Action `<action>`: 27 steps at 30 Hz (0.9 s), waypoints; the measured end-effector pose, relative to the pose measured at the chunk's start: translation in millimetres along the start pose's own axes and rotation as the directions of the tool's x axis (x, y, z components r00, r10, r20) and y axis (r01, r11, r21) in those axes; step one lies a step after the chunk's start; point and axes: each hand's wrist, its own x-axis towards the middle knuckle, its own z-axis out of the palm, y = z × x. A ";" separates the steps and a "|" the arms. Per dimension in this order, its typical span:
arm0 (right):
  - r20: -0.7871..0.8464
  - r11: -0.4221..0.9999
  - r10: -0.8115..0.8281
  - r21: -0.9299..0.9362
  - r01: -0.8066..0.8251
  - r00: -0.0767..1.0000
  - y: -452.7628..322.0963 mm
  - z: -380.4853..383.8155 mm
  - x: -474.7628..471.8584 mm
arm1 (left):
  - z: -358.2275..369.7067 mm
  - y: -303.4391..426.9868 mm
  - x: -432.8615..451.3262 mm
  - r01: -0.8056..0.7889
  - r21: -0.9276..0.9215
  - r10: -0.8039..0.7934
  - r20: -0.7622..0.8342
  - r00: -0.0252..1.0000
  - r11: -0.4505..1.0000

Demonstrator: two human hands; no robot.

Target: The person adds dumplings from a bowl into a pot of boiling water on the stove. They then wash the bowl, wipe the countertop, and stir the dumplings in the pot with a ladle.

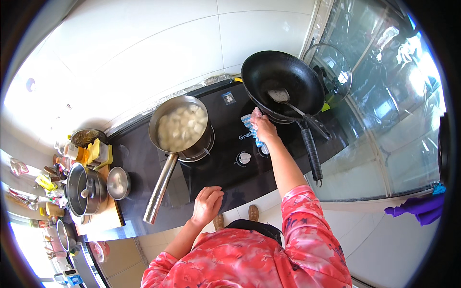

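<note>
My right hand [265,129] holds a blue, white and pink cloth [254,126] against the black glass gas hob [227,118], just in front of the wok. The black wok [288,72] stands on the right burner with a spatula [279,95] resting in it. On the left burner is a steel saucepan [180,124] of whitish pieces in cloudy liquid, its handle pointing toward me. My left hand [208,203] is near the front edge of the counter, fingers loosely curled, with nothing seen in it. A control knob [244,158] shows between the two hands.
A glass lid [333,72] leans behind the wok by the glass panel. Left of the saucepan are a small metal bowl [118,183], a steel pot [84,190] on a wooden board [111,216], and seasoning containers [99,154]. The wok handle [311,154] reaches over the front edge.
</note>
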 end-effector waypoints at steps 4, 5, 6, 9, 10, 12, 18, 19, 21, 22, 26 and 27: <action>-0.077 0.986 -0.057 -0.160 0.044 0.995 15.9 19.3 15.0 | 2.3 -1.4 1.0 -0.002 -0.019 0.002 0.000 1.000 1.000; -0.086 0.982 -0.061 -0.181 0.045 0.994 14.7 22.9 19.1 | 2.1 -1.9 0.7 -0.002 -0.022 0.002 0.000 1.000 1.000; -0.054 0.997 -0.042 -0.061 0.039 0.998 11.8 33.4 25.0 | 1.0 -0.9 0.3 0.001 -0.018 -0.001 0.004 1.000 1.000; -0.001 0.987 -0.038 0.156 0.037 0.999 -5.8 60.9 29.0 | -0.7 1.4 -0.7 0.006 -0.015 -0.006 0.010 1.000 1.000; -0.011 0.988 -0.075 0.134 0.075 0.997 -20.4 66.3 20.3 | -0.2 2.0 -0.3 0.007 -0.016 -0.007 0.009 1.000 1.000; -0.071 0.988 -0.141 0.048 0.144 0.988 -29.2 94.1 13.9 | -0.8 2.9 -0.1 0.007 -0.015 -0.007 0.005 1.000 1.000; 0.041 0.973 -0.229 -0.011 0.229 0.973 -59.3 125.5 -35.7 | -4.3 4.0 -2.0 0.015 0.003 -0.014 -0.009 1.000 1.000; 0.164 0.937 -0.193 -0.262 0.231 0.968 -101.4 84.6 -81.0 | -8.0 0.8 -9.6 0.049 0.013 -0.049 -0.024 0.999 0.999; -0.002 0.957 -0.233 -0.178 0.229 0.973 -88.1 97.1 -101.8 | -8.9 1.8 -7.6 0.045 0.014 -0.045 -0.031 0.999 0.999; -0.019 0.953 -0.258 -0.167 0.252 0.966 -84.4 102.0 -114.1 | -10.0 1.1 -9.0 0.051 0.019 -0.050 -0.039 0.998 0.999; -0.124 0.907 -0.383 -0.240 0.347 0.915 -100.8 127.2 -152.5 | -18.3 -8.2 -19.4 0.111 0.029 -0.107 -0.128 0.986 0.993; -0.137 0.865 -0.483 -0.226 0.447 0.865 -101.8 138.7 -160.0 | -20.6 -10.0 -22.8 0.124 0.049 -0.116 -0.148 0.982 0.991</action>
